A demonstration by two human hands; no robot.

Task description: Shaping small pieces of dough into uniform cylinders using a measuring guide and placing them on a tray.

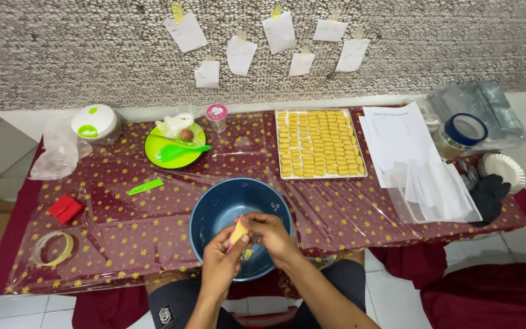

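We see our left hand [221,261] and right hand [270,234] brought together over the near side of a blue bowl [214,207]. The fingers of both are curled in and pinching one small piece of yellow dough [238,232], the left from below, the right from above; something pink shows at the dough's lower edge, but we cannot tell what it is. A few yellow scraps lie in the bottom of the bowl just under our hands.

The bowl stands at the near edge of a low table [123,231] covered with a dark red cloth with yellow stars under clear plastic. Beyond the bowl, to the right, a metal tray [280,176] is filled with rows of small yellow dough pieces. Just right of the tray lie white paper sheets [397,137], and further right a jar with a blue lid [461,133], a dark glove [489,196] and a white paper dish [503,170].

Left of the tray stand a small pink-lidded jar [217,117] and a green plate [156,159] holding a green spoon and a brown round thing. Further left are a white and green lidded container [95,123], a green strip [145,186], a red block [65,208] and a roll of tape [52,248]. Paper notes [278,31] are taped to the wall behind.
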